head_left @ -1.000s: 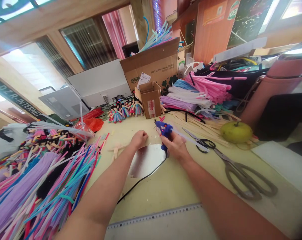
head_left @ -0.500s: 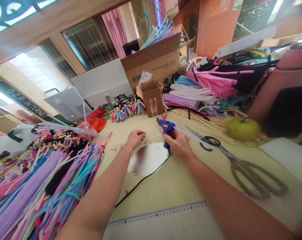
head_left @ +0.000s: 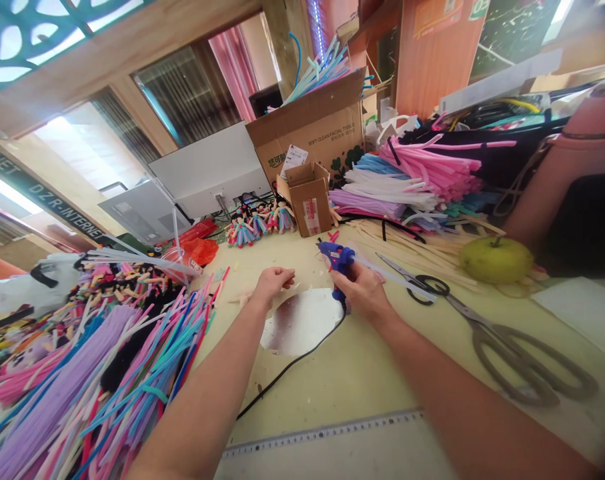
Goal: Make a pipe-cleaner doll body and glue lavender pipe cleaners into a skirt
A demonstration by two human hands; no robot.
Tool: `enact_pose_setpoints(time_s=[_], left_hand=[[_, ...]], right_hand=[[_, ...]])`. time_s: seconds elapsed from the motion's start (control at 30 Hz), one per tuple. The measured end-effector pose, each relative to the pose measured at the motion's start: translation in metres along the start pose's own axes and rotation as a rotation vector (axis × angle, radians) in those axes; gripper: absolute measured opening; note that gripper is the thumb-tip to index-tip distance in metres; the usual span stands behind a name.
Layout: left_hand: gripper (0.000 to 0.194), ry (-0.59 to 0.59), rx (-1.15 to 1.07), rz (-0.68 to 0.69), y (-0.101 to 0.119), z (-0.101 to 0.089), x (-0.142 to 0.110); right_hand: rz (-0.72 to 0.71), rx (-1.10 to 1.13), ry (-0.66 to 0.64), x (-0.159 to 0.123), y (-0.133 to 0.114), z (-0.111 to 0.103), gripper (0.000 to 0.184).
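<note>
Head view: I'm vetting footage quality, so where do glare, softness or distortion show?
Head view: glare whitens part of the silver rounded plate; the pink cylindrical bottle looks soft; the large grey metal scissors look stretched; the blue plastic glue gun looks fairly clear.

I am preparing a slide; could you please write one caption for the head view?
Right hand gripping a blue glue gun near a shiny silver sheet, left hand half-curled nearby.
</note>
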State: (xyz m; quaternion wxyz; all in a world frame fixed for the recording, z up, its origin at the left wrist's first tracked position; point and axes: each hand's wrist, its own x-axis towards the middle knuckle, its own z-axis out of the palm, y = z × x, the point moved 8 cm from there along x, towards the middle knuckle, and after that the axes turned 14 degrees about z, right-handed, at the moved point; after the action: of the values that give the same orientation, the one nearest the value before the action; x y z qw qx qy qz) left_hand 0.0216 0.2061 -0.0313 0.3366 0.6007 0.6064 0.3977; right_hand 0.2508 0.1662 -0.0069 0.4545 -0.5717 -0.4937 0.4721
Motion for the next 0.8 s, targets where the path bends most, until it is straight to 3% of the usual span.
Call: enact_pose_setpoints(time_s=[0.2, 0.37, 0.57, 0.8], left_hand=[[0.033, 0.087, -0.001, 0.001, -0.002, -0.011, 0.000], [0.016, 0.039, -0.058, -0.011, -0.003, -0.006, -0.004], [0.024, -0.002, -0.134, -0.054, -0.009, -0.004, -0.008], [0.033, 0.066, -0.155, -0.063, -0.010, -0.013, -0.011]], right_hand=[[0.007, 0.018, -0.013, 0.000, -0.001, 0.002, 0.018], [0.005, 0.001, -0.007, 0.000, -0.002, 0.001, 0.017], [-0.005, -0.007, -0.004, 0.000, -0.002, 0.000, 0.019], [-0.019, -0.014, -0.005, 0.000, -0.003, 0.000, 0.019]])
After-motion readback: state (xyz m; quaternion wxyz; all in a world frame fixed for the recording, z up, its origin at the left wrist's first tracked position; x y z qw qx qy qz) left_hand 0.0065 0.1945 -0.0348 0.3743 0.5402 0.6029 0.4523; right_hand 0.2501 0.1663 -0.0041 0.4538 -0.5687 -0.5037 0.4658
